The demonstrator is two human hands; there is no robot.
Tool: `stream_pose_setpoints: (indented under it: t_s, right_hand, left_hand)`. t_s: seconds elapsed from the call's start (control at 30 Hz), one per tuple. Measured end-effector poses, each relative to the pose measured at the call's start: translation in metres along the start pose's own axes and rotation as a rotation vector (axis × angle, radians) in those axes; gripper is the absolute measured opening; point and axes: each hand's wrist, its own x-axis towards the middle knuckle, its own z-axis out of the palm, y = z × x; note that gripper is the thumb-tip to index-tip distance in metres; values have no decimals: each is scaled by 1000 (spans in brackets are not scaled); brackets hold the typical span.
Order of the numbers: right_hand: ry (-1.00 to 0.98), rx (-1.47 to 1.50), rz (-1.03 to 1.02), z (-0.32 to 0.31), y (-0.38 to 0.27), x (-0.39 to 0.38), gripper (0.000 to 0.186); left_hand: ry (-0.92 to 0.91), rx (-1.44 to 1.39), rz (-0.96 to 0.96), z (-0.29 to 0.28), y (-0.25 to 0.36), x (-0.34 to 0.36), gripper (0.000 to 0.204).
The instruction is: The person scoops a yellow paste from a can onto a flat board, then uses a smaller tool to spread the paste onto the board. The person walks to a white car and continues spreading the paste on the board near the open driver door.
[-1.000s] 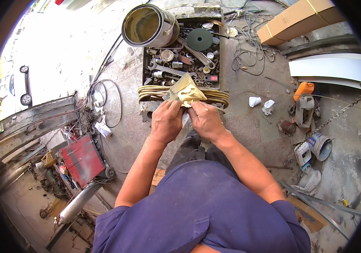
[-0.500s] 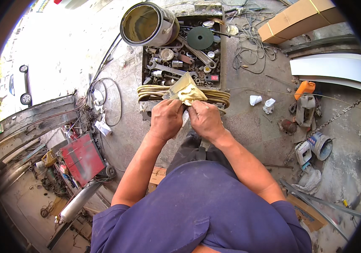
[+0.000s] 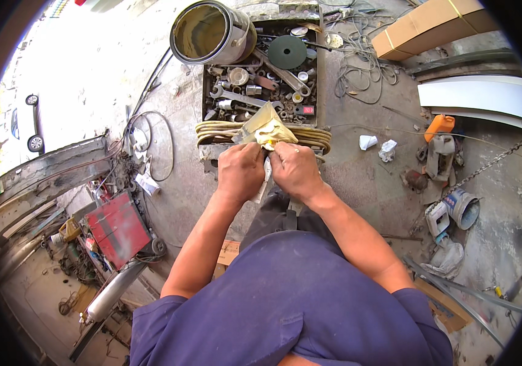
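Note:
A wide putty knife (image 3: 250, 129) carrying a mound of cream-yellow putty (image 3: 274, 132) is held out in front of me, over the coiled hose. My left hand (image 3: 241, 172) is closed around its handle, which the fingers hide. Close against it, my right hand (image 3: 297, 169) pinches what looks like a flattened white tube (image 3: 265, 178), whose lower part hangs between both hands. A bright yellow spot shows at the putty's near edge, just above the thumbs. Beyond the knife, an open metal tool box (image 3: 261, 91) holds wrenches, sockets and other small parts.
A large putty can (image 3: 243, 46) and a dark green disc (image 3: 287, 52) rest on the tool box. A coiled yellow hose (image 3: 217, 132) lies along its near side. Crumpled white papers (image 3: 368, 142), an orange bottle (image 3: 439, 127) and a hanging chain (image 3: 486, 166) are at right; a red machine (image 3: 116, 230) stands left.
A bright yellow spot now shows at the putty's near edge. More of the white tube shows below my hands. The view has shifted slightly, while both hands stay together at the knife.

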Motion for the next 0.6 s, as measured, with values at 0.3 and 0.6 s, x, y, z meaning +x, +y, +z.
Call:
stream_pose_setpoints:
  t_s: [0.3,0.6]
  right_hand:
    - [33,-69,4,5,1,-3,14]
    - [-24,-46,32,1,0,-14,19]
  left_hand:
    - [-47,81,-84,9,3,0,20]
    - [-120,-112,-294,-3,4,-2,19]
